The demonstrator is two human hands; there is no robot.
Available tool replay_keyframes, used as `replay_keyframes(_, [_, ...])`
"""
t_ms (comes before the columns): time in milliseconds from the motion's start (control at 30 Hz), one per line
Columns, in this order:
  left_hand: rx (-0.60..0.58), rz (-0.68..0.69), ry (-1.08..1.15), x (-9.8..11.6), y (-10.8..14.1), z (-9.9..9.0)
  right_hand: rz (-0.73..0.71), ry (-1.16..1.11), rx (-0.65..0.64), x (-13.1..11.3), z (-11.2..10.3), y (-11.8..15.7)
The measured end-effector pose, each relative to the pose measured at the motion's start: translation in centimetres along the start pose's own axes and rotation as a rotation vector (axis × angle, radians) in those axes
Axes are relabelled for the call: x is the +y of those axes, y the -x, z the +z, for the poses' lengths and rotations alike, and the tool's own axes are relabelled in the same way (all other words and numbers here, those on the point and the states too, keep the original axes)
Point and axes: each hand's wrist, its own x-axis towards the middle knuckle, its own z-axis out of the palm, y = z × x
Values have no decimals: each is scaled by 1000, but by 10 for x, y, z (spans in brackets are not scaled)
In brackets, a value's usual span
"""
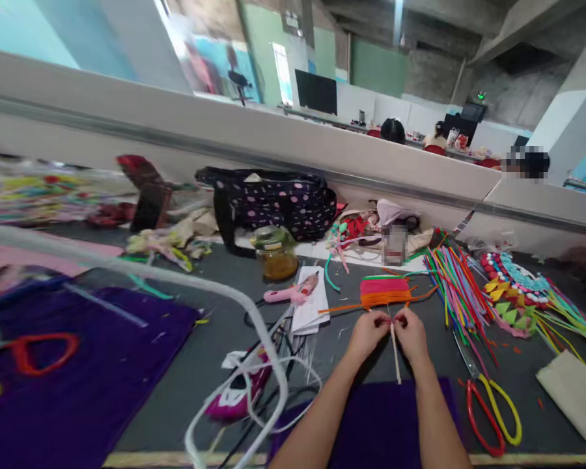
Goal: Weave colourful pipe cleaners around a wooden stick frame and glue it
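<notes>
Both my hands are close together at the front edge of a small woven piece (385,292), pink at the back and orange in front. My left hand (370,333) is closed, its thumb and fingertips pinched at the middle. Beside it my right hand (410,331) is pinched as well. A thin pale strip (396,355) hangs down between the two hands toward me. Whatever small part lies between the fingertips is too small to make out. Loose orange stems (339,309) stick out at the sides of the woven piece.
Scissors (486,397) and a bundle of coloured stems (461,293) lie to the right. A pink glue gun (293,293) rests on white paper, near a glass jar (276,254). A white tube (254,312) loops across the left; purple cloth (102,365) lies beyond.
</notes>
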Motion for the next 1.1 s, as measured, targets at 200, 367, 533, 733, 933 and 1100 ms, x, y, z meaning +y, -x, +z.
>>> replay_keyframes(200, [25,14,-2,0,-1,-4,-9,-60,-1,1,-2,0])
replay_keyframes(367, [70,-33,26,2,0,0,-12,-137,-65,-2,-8,0])
replay_keyframes(533, [175,-85,-35,0,2,3,11,-216,-104,-6,-11,-1])
replay_keyframes(733, [128,-36,15,-6,1,5,2,-238,-105,-7,-12,-2])
replay_keyframes(933, [102,-19,8,-4,1,4,16,-215,-84,-8,-13,-1])
replay_keyframes(1100, [96,-13,-31,0,3,2,21,-272,-111,-7,-13,-2])
